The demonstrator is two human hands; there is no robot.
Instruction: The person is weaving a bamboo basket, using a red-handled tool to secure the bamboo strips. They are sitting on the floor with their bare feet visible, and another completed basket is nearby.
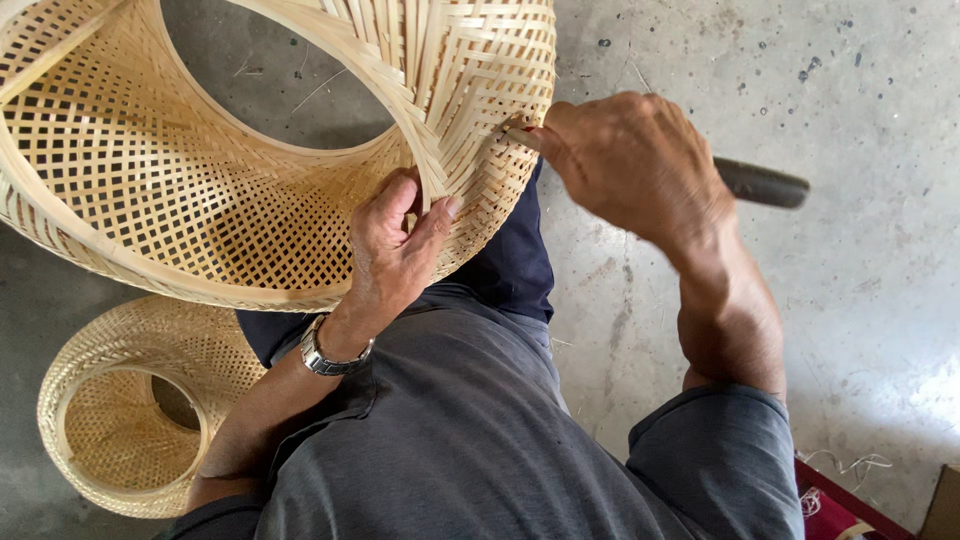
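The large pale woven bamboo basket frame (200,170), open at both ends, rests tilted against the person's lap above the grey concrete floor (860,280), so its near rim faces the hands and the weave is within easy reach. The left hand (395,245) curls around that rim, thumb on the outside and fingers hooked inside, pinching the edge band to steady it against the push of the tool. The right hand (635,160) is closed in a fist around a dark-handled tool (760,183), handle end jutting out to the side, its tip pressed into the strips at the basket's edge just beside the left thumb; the blade itself is mostly hidden. A steel wristwatch (330,355) sits on the left wrist. A smaller woven bamboo basket (140,400) lies on the floor beside the left elbow, well apart from the tool.
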